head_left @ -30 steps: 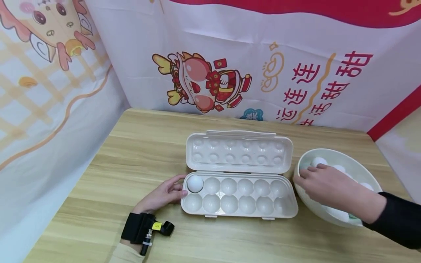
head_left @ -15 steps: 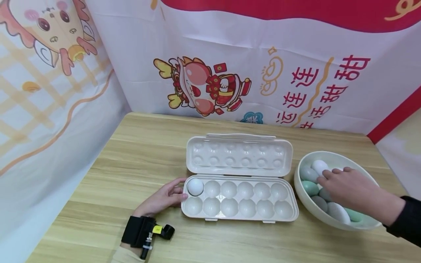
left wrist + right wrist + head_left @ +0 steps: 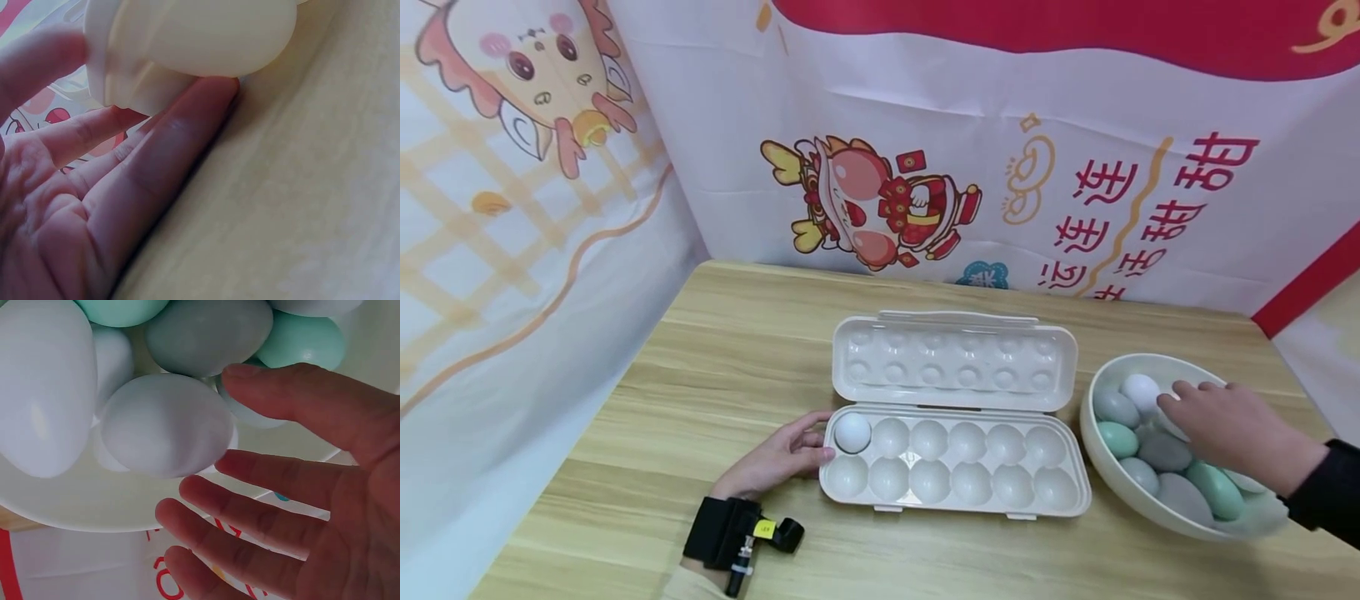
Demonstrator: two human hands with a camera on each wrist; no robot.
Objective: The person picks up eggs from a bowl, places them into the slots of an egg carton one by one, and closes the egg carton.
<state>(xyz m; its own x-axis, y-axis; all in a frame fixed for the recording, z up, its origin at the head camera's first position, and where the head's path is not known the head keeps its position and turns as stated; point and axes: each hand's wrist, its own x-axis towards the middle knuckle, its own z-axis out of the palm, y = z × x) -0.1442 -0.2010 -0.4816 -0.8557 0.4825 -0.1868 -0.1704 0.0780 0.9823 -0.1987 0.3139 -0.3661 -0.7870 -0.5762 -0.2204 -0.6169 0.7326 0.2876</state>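
An open cream plastic egg carton lies on the table, its lid folded back. One white egg sits in the far-left cup. My left hand grips the carton's left end, thumb at the front rim. In the left wrist view its fingers reach under the cups. To the right, a cream bowl holds several white, grey and green eggs. My right hand is over the bowl and holds nothing. The right wrist view shows its fairly straight fingers close beside a white egg.
The wooden table extends left of the carton and in front of it. Behind it hangs a printed white and red cloth, with another patterned cloth on the left. A wrist camera sits on the left wrist.
My right hand has drawn back rightward across the bowl, uncovering more eggs. The grey and green eggs in the bowl have shifted. My left hand stays on the carton.
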